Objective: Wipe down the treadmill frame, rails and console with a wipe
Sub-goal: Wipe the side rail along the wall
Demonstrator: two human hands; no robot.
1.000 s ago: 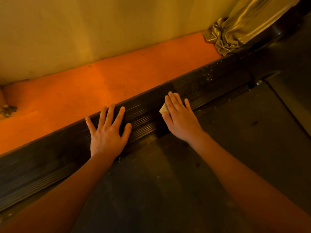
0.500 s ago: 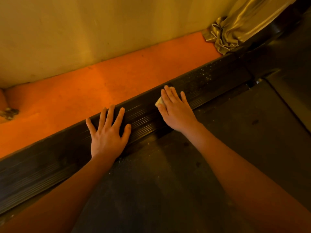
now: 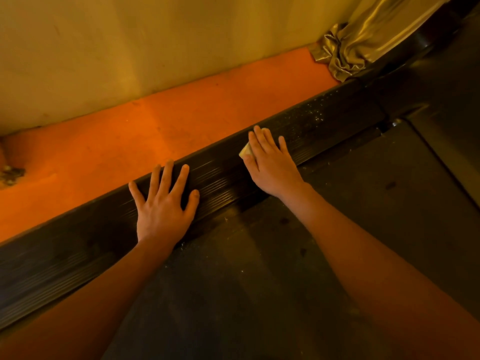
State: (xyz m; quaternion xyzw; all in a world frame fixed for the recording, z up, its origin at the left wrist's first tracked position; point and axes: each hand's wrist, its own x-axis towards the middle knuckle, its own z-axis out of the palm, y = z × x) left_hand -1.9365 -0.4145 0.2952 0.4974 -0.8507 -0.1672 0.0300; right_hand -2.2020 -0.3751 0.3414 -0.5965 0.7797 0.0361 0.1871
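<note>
The treadmill's black ribbed side rail point(image 3: 324, 126) runs diagonally from lower left to upper right. My left hand point(image 3: 163, 203) lies flat on it with fingers spread. Further up the rail, my right hand point(image 3: 270, 162) presses a pale wipe point(image 3: 245, 151) flat against the ribs with straight fingers. Only a small corner of the wipe shows beside my thumb. Pale dust specks cover the rail just beyond my right hand. The dark treadmill belt point(image 3: 259, 268) fills the lower right.
An orange floor strip point(image 3: 155, 131) lies between the rail and a yellowish wall point(image 3: 130, 48). A shiny gold curtain point(image 3: 363, 35) bunches on the floor at the upper right. A small object point(image 3: 10, 174) sits at the far left edge.
My right hand has slid the wipe up along the rail toward the upper right. My left hand has stayed in place.
</note>
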